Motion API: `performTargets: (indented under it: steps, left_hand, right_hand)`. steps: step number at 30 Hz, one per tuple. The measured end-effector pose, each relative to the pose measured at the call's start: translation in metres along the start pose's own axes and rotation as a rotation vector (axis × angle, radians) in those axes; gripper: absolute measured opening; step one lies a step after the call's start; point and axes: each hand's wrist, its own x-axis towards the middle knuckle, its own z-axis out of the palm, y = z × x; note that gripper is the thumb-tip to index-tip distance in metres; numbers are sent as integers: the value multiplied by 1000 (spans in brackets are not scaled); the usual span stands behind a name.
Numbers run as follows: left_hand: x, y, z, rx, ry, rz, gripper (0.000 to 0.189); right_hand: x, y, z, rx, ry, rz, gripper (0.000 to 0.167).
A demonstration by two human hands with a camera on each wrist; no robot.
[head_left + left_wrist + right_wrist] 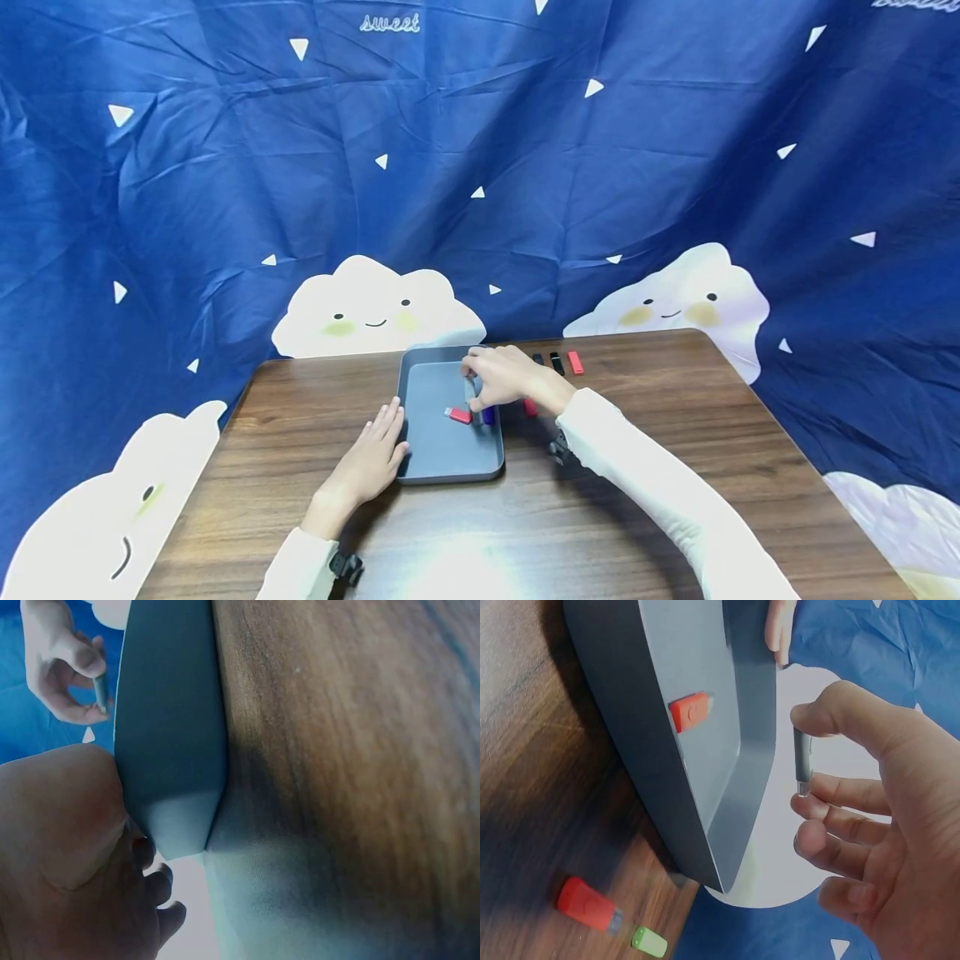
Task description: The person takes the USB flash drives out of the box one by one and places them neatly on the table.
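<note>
My right hand point(504, 375) pinches a grey USB flash drive point(802, 756) between thumb and fingertips, over the right half of a shallow grey tray point(450, 479). The drive's metal plug points at the fingertips in the right wrist view. Inside the tray lies a red USB flash drive point(459, 415), with a purple-blue piece point(489, 415) near the right wall, partly behind the hand. My left hand point(371, 454) rests along the tray's left side, fingers straight and fingertips at the rim.
Right of the tray on the wooden table point(675, 433) lie another red USB flash drive point(587, 903), a small green piece point(649, 942), a black piece point(557, 363) and a red piece point(575, 362). A blue curtain point(525, 150) hangs behind the table.
</note>
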Motion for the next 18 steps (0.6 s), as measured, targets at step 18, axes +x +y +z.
performTargets:
  steps: [18]
  left_hand:
    - [0,-4,3,-23,37,28,59]
  right_hand:
    - [-23,20,-7,-3,54,42,50]
